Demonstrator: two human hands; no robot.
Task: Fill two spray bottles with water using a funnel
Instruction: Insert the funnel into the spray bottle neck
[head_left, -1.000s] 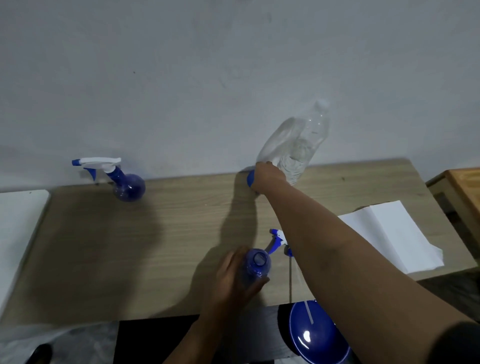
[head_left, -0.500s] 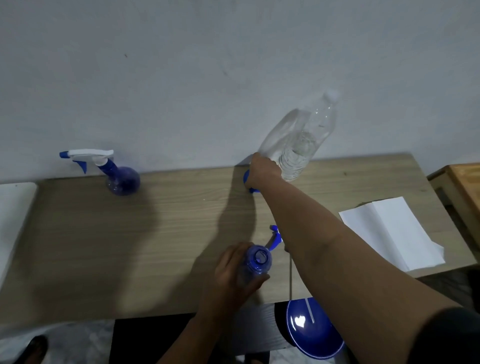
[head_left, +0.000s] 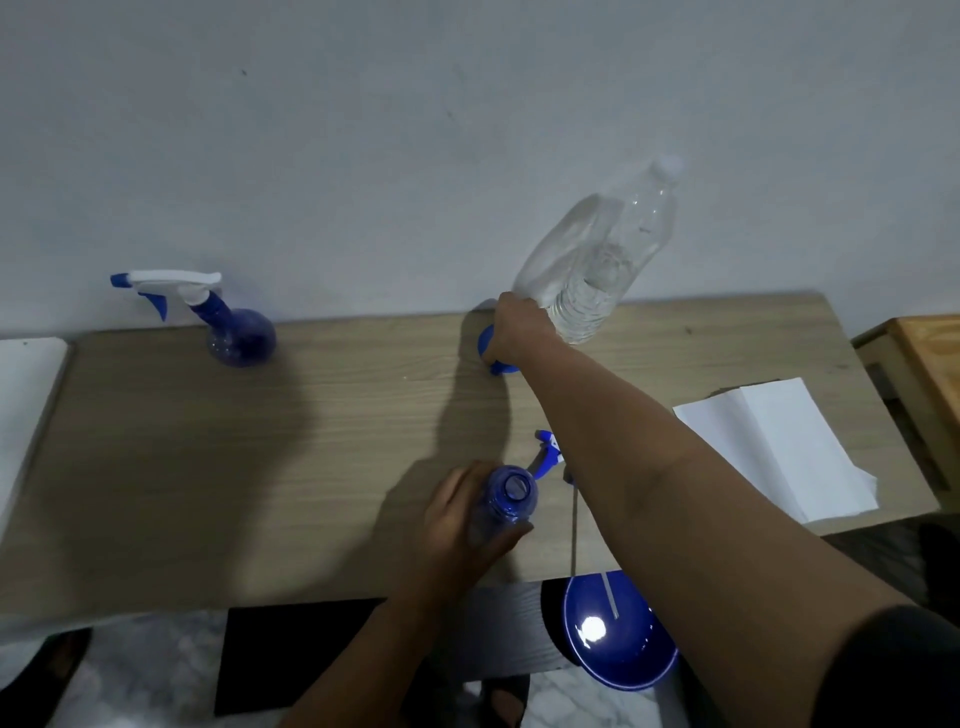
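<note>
1 head view; looks forward-down, near table (head_left: 218, 467); wall behind

Since a second ago I see my right hand (head_left: 519, 332) shift only slightly at the blue funnel (head_left: 493, 353) near the back of the table (head_left: 311, 441), closing down over it so less blue shows. The view drifts a little, so the clear water bottle (head_left: 597, 260) beside that hand sits somewhat higher in the picture. I make out no other change.
</note>
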